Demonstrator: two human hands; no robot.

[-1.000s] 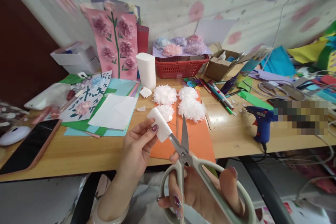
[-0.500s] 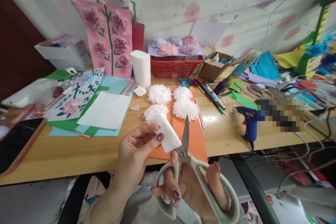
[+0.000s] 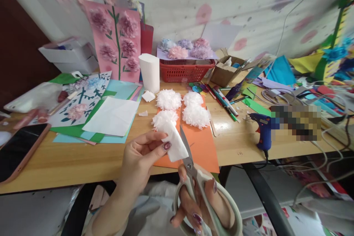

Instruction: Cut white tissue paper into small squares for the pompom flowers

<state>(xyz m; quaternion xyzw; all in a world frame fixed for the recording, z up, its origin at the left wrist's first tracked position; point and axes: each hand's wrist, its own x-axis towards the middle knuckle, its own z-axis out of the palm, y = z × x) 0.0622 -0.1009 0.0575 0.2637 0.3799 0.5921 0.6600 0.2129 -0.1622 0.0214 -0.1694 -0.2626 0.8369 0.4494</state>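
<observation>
Between the thumb and fingers of my left hand [image 3: 142, 156] is a folded white tissue strip [image 3: 177, 146], held over the orange paper [image 3: 203, 151]. My right hand [image 3: 197, 199] has its fingers through the loops of grey-handled scissors [image 3: 189, 166]. The blades lie along the strip's right edge and lower corner, nearly closed. Just beyond, fluffy white tissue flowers [image 3: 196, 115] rest on the orange paper, one partly covered by the strip. A small folded white tissue square [image 3: 148, 96] lies to their left.
A white tissue roll [image 3: 149, 73] stands before a red basket [image 3: 185, 72] topped with coloured flowers. Coloured pens [image 3: 225, 103] and a blue glue gun [image 3: 262, 129] with cables lie right. Paper sheets [image 3: 110, 116] and a phone [image 3: 22, 151] lie left.
The scissors have gone from wide apart to nearly closed, their blades swinging left against the tissue strip. My right hand's fingers have drawn together; my left hand has shifted only slightly.
</observation>
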